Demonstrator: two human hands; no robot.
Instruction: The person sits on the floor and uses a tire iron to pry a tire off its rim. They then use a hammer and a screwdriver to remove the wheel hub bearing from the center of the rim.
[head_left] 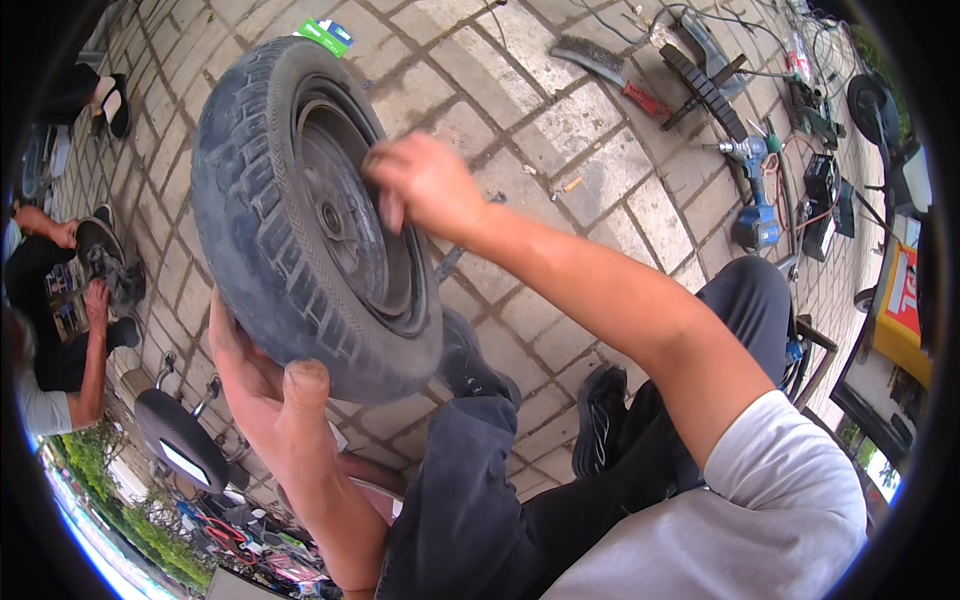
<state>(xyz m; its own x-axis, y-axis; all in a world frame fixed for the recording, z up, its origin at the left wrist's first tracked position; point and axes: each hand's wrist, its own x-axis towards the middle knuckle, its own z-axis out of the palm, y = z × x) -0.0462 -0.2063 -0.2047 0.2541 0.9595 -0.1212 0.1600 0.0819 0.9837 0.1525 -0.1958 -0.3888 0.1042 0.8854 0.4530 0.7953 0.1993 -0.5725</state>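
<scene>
Grey brick paving ran all around the crouched worker, with cracks and pale smears on it. Right-hand fingers were bent, at the rim's right side; motion blur, couldn't tell if they were together or touching. Left hand clamped the tyred wheel low down, thumb on the near side of the tyre, other fingers partly hidden behind it. Wheel was tilted, in front of the knees, over the paving's middle; couldn't tell if it touched the bricks. Tread chunky, worn smooth in patches; metal rim dull and dirty. Black shoe on the bricks, right of the wheel. Cigarette butt beyond the right wrist. Green-and-white box just past the tyre, toward the paving's far edge. Toward its right edge: blue power tool, dark toothed wheel, curved brush. Toward its left edge, a co-worker's hands were on a dark round part.
</scene>
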